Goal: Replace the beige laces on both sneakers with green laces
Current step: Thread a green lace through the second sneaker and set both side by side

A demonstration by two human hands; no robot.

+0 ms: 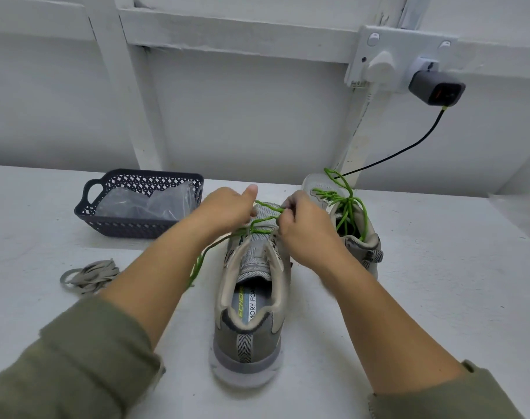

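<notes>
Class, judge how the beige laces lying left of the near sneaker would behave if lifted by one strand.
The beige laces would probably hang floppy: they lie in limp, loose loops on the table. They look light, being thin flat strands. Lifted, the heap may tangle or drag along, since the loops overlap.

White panelled wall (pixel 257 116), double socket (pixel 400 55), white tabletop (pixel 439 282)
</notes>
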